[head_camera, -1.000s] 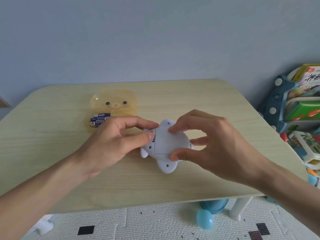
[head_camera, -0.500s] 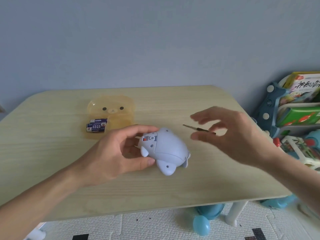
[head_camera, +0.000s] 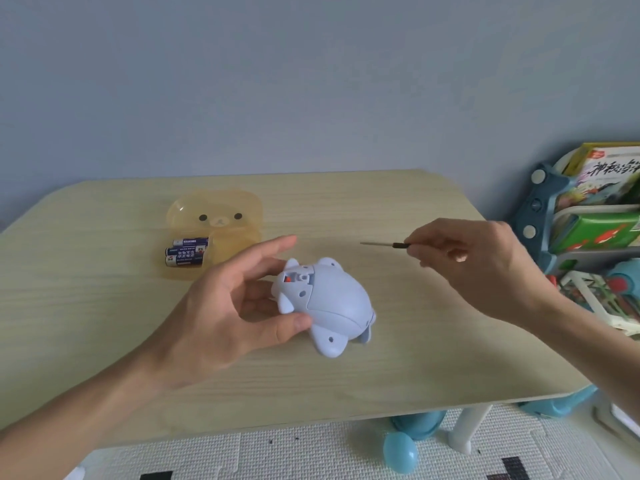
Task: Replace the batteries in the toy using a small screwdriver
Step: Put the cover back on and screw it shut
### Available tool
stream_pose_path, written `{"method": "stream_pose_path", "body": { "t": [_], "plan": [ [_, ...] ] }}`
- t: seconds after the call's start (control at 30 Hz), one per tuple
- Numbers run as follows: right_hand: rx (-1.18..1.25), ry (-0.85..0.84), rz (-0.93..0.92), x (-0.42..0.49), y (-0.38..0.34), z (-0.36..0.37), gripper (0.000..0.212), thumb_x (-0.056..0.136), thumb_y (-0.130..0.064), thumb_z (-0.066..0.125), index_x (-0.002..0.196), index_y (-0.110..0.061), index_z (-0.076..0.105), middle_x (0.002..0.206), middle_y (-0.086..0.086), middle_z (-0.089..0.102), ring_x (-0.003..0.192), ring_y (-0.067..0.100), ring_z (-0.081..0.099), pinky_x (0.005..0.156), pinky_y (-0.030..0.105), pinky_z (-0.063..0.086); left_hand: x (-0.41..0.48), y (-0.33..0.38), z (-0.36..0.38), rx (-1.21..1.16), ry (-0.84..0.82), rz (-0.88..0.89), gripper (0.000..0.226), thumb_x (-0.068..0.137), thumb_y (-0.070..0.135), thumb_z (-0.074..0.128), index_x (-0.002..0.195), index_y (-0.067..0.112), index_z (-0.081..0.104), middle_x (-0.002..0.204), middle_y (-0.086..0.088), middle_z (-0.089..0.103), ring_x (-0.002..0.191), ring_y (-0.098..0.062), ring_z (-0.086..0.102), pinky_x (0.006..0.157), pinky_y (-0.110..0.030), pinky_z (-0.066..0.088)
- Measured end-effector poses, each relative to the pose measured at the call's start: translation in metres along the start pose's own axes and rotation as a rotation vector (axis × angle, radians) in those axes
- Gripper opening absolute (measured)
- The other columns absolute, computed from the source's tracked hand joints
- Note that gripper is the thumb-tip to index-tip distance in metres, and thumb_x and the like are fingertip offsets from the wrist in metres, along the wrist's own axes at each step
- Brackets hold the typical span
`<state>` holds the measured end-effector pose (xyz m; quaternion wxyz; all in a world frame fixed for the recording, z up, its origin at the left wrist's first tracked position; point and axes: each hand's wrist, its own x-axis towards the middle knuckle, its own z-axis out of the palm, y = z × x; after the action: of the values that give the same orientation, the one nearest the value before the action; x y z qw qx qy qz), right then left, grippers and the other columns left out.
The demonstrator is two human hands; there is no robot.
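A pale blue animal-shaped toy (head_camera: 329,299) lies belly-up on the wooden table (head_camera: 415,358). My left hand (head_camera: 235,306) grips its left end between thumb and fingers; a small recess with a red part shows there. My right hand (head_camera: 485,265) hovers to the right and above, pinching a small screwdriver (head_camera: 384,244) whose thin tip points left, well clear of the toy. Three dark blue batteries (head_camera: 187,251) lie in a translucent yellow bear-faced tray (head_camera: 221,216) at the back left.
A toy and book rack (head_camera: 588,230) stands right of the table. A blue egg-shaped ball (head_camera: 400,452) and blue toys lie on the white foam floor mat under the table's front edge.
My right hand left the toy, picked up the screwdriver and drew back to the right. My left hand turned the toy, now holding it alone.
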<state>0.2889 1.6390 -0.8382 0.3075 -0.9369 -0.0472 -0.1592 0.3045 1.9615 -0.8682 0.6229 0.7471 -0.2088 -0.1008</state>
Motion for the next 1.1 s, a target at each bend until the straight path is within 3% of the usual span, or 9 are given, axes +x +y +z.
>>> {"method": "stream_pose_path", "body": {
  "t": [0.03, 0.13, 0.3, 0.53, 0.77, 0.93, 1.1],
  "plan": [
    [0.068, -0.008, -0.018, -0.003, -0.01, -0.004, 0.007, 0.091, -0.027, 0.077, 0.09, -0.034, 0.078, 0.07, -0.012, 0.076, 0.07, 0.001, 0.072, 0.07, 0.018, 0.056, 0.0, 0.0, 0.0, 0.004, -0.001, 0.009, 0.078, 0.065, 0.027, 0.094, 0.137, 0.034, 0.065, 0.131, -0.001, 0.076, 0.109, -0.022, 0.078, 0.09, -0.027, 0.062],
    [0.216, -0.026, -0.136, -0.015, -0.039, -0.014, 0.006, 0.087, -0.028, 0.077, 0.091, -0.032, 0.079, 0.073, -0.014, 0.078, 0.07, 0.004, 0.076, 0.067, 0.012, 0.055, 0.0, 0.0, 0.0, 0.052, -0.014, 0.044, 0.069, 0.067, 0.022, 0.095, 0.13, 0.027, 0.068, 0.13, 0.0, 0.077, 0.112, -0.024, 0.076, 0.095, -0.033, 0.062],
    [0.159, -0.044, -0.367, -0.029, -0.071, -0.016, 0.01, 0.086, -0.024, 0.076, 0.094, -0.026, 0.081, 0.078, -0.013, 0.074, 0.073, 0.013, 0.07, 0.068, 0.01, 0.049, -0.002, 0.004, 0.002, 0.128, -0.012, 0.103, 0.069, 0.069, 0.025, 0.093, 0.132, 0.028, 0.065, 0.132, 0.006, 0.076, 0.12, -0.02, 0.073, 0.101, -0.039, 0.058],
    [0.097, -0.039, -0.445, -0.026, -0.067, -0.014, 0.009, 0.088, -0.021, 0.077, 0.095, -0.024, 0.082, 0.08, -0.01, 0.074, 0.07, 0.013, 0.069, 0.064, 0.034, 0.055, -0.003, 0.007, 0.002, 0.156, -0.001, 0.129, 0.068, 0.07, 0.026, 0.092, 0.133, 0.03, 0.064, 0.134, 0.008, 0.074, 0.123, -0.023, 0.07, 0.101, -0.055, 0.056],
    [0.034, -0.053, -0.489, -0.026, -0.069, -0.015, 0.007, 0.093, -0.018, 0.078, 0.098, -0.019, 0.082, 0.084, -0.008, 0.073, 0.069, 0.012, 0.065, 0.062, 0.034, 0.054, -0.003, 0.007, 0.002, 0.16, 0.008, 0.157, 0.067, 0.07, 0.028, 0.091, 0.132, 0.034, 0.065, 0.134, 0.008, 0.074, 0.12, -0.024, 0.07, 0.097, -0.05, 0.058],
    [-0.017, 0.015, -0.589, -0.025, -0.082, -0.016, 0.014, 0.094, -0.015, 0.072, 0.104, -0.014, 0.08, 0.092, -0.004, 0.073, 0.067, 0.008, 0.062, 0.066, 0.025, 0.053, -0.004, 0.007, 0.003, 0.175, 0.038, 0.192, 0.068, 0.068, 0.031, 0.09, 0.131, 0.044, 0.066, 0.129, 0.014, 0.076, 0.112, -0.014, 0.072, 0.09, -0.033, 0.059],
    [-0.026, 0.029, -0.6, -0.025, -0.099, -0.014, 0.01, 0.095, -0.02, 0.072, 0.094, -0.014, 0.079, 0.075, -0.008, 0.068, 0.058, 0.009, 0.053, 0.057, 0.026, 0.049, -0.004, 0.006, 0.003, 0.204, 0.056, 0.212, 0.069, 0.069, 0.033, 0.091, 0.132, 0.044, 0.066, 0.127, 0.014, 0.077, 0.111, -0.015, 0.072, 0.089, -0.033, 0.059]
  ]
}}
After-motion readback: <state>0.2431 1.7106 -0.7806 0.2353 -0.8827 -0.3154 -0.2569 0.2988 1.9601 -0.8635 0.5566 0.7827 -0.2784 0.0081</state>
